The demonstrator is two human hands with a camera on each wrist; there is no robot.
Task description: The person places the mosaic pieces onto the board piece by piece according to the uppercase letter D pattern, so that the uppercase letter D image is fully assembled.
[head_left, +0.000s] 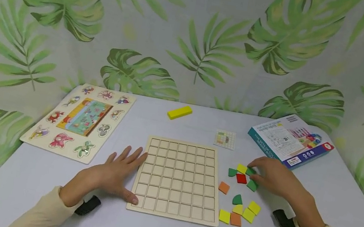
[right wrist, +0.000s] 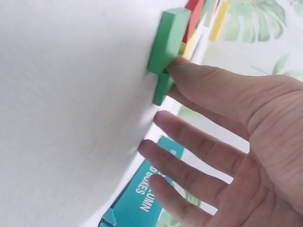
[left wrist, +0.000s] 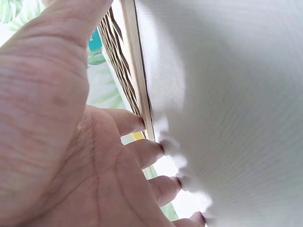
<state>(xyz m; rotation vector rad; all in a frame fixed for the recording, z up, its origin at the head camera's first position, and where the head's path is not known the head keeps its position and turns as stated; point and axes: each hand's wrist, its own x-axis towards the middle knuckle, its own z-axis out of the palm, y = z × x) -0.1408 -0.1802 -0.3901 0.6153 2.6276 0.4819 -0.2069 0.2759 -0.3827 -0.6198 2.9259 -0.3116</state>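
A wooden grid board (head_left: 177, 179) with square cells lies flat on the table. My left hand (head_left: 120, 173) rests along its left edge, fingers spread and thumb on the lower left corner. In the left wrist view the fingertips (left wrist: 152, 149) touch the cloth beside the board's edge. To the right of the board, my right hand (head_left: 275, 176) pinches a green piece (right wrist: 163, 89) between thumb and index finger, with its other fingers spread. A second green piece (head_left: 252, 185), a red square (head_left: 241, 179) and a yellow square (head_left: 241, 168) lie close to that hand.
More yellow, orange and green pieces lie right of the board, including an orange square (head_left: 224, 187). A pattern card (head_left: 225, 139) and yellow block (head_left: 179, 112) lie behind it. A sea-animal puzzle (head_left: 82, 120) is at left, a box (head_left: 290, 140) at right.
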